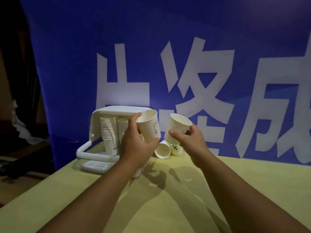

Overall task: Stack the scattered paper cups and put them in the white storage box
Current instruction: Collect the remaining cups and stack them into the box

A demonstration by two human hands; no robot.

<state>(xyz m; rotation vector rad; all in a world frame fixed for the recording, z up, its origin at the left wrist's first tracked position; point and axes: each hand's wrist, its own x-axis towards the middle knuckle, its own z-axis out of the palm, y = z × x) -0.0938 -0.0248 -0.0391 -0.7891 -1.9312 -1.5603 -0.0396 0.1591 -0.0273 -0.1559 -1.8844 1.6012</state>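
Left hand grips a white paper cup, right hand a second paper cup beside it. Centre base over mouth before nesting; the white plastic storage box stands behind the left hand.

Head cam, fwd + down, close over table.
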